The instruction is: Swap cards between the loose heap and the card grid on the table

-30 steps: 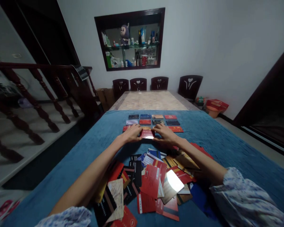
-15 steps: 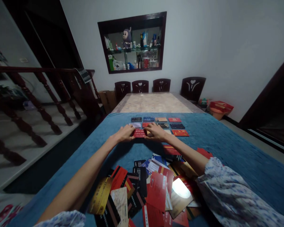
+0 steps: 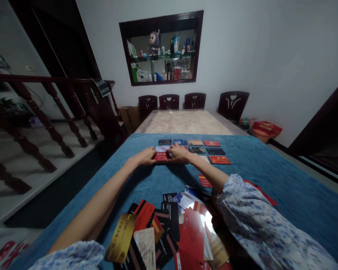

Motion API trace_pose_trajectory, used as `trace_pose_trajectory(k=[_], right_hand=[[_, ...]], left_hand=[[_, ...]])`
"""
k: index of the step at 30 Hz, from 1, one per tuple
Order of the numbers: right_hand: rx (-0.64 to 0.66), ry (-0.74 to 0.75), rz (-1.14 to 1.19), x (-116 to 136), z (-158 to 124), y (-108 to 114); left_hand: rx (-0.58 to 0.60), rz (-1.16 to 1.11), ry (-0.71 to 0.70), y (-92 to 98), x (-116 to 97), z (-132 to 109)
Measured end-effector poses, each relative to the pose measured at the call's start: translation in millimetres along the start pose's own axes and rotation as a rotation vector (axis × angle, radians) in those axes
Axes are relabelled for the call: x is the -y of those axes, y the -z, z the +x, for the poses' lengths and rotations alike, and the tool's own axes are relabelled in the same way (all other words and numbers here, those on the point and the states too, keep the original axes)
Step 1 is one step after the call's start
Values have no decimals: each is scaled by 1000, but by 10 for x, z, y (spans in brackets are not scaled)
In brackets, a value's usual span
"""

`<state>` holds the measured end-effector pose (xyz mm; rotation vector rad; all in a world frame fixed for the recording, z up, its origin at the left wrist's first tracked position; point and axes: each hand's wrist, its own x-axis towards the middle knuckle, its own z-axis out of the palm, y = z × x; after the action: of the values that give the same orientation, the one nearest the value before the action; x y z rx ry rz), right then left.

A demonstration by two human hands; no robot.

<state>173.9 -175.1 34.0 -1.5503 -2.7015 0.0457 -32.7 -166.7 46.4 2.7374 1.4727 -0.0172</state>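
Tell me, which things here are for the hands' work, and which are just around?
Seem part of it:
Red rectangular card between left hand and right hand
Neat rows of colourful rectangular cards
Loose heap of mixed-colour cards
Blue cloth under the cards

Seem just around:
Purple plush toy
Dark wooden chairs
Brown cardboard box

Left grip (image 3: 147, 156) and right grip (image 3: 177, 153) touch a red rectangular card's (image 3: 161, 157) ends. Multicoloured rectangular cards (image 3: 192, 233) lie scattered nearer.
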Motion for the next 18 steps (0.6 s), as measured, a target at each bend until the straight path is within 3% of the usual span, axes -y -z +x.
trace_pose_trajectory(k=[9, 18], right_hand=[[106, -20, -16, 19, 107, -10], [164, -44, -44, 70, 197, 44]], left_hand=[[62, -73, -45, -87, 57, 84], [62, 13, 16, -91, 50, 119]])
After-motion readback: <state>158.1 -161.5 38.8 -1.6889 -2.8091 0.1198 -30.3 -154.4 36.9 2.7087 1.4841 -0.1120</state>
